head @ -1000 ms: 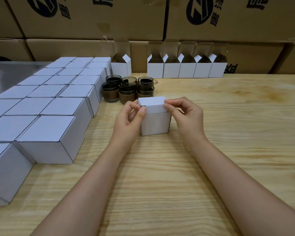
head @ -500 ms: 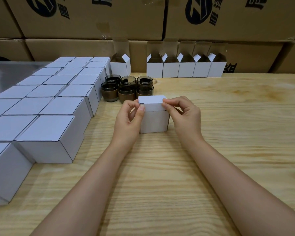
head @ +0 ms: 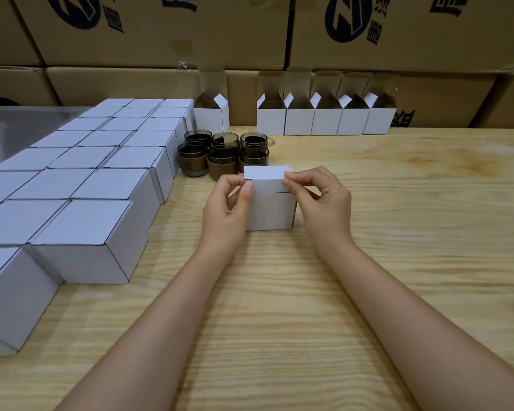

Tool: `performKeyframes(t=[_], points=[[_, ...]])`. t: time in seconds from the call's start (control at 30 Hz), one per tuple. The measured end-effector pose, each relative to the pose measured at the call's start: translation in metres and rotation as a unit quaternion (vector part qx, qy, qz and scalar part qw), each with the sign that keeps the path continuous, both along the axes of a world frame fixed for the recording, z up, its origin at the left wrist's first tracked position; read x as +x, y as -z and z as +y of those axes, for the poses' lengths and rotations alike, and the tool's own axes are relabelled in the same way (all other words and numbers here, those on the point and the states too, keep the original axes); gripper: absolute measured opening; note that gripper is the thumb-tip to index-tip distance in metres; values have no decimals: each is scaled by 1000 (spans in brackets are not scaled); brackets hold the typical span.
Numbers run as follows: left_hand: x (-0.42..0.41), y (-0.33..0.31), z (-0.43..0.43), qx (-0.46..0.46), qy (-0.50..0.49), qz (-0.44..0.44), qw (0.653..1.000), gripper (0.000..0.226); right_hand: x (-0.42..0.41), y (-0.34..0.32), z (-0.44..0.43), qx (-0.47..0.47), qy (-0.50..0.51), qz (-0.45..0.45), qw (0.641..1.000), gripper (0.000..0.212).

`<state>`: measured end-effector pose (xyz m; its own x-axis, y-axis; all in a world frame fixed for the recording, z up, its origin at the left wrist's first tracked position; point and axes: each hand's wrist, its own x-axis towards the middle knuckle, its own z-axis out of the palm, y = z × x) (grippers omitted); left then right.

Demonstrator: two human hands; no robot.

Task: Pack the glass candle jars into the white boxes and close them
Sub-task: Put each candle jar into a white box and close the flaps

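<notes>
The forearms are extended from seven and five o'clock; the left hand [head: 229, 207] and right hand [head: 324, 200] are curled, fingertips pinched on the white box [head: 269, 210] at its lid.

Printed brown ctns [head: 235, 34] stacked behind light wood tbl [head: 413, 232].

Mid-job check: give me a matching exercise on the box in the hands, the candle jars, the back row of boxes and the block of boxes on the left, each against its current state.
Things:
1. box at centre
2. candle jars
3. back row of five boxes
4. block of boxes on the left

States:
A. lids shut, packed side by side in rows
B. top flaps standing open
C. lid pinched by the left hand and the right hand
D. unboxed, clustered on the table

Pairs: 1-C, 2-D, 3-B, 4-A
</notes>
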<state>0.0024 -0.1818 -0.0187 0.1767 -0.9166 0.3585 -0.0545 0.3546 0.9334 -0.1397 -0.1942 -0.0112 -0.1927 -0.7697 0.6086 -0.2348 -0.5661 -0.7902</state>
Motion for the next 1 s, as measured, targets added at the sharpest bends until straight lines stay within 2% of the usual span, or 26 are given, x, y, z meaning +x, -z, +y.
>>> performKeyframes(t=[0.13, 0.33, 0.43, 0.5, 0.57, 0.63, 0.7, 0.83, 1.0], points=[[1, 0, 0, 13, 9, 4, 1000, 14, -1, 2, -1, -12, 12, 41, 999, 12], [2, 6, -2, 6, 3, 20, 1000, 15, -3, 4, -1, 8, -9, 0, 1000, 22], [3, 9, -2, -47, 3, -33, 998, 28, -3, 5, -2, 12, -28, -6, 1000, 24], [3, 9, -1, -61, -3, -95, 994, 25, -3, 7, -3, 29, -39, -6, 999, 24], [1, 11, -2, -54, -19, -116, 992, 13, -3, 8, -4, 50, -42, -8, 998, 20], [2, 14, -4, -50, -51, -125, 990, 20, -3, 7, -4, 60, -38, -5, 997, 18], [3, 16, -5, -55, -67, -128, 988, 26, -5, 7, -4, 58, -39, -5, 998, 20], [5, 16, -6, -51, -43, -106, 992, 19, -10, 9, 0, 60, -60, -9, 996, 19], [5, 15, -7, -43, -52, -103, 992, 32, -11, 13, -5, 42, -13, 32, 999, 27]])
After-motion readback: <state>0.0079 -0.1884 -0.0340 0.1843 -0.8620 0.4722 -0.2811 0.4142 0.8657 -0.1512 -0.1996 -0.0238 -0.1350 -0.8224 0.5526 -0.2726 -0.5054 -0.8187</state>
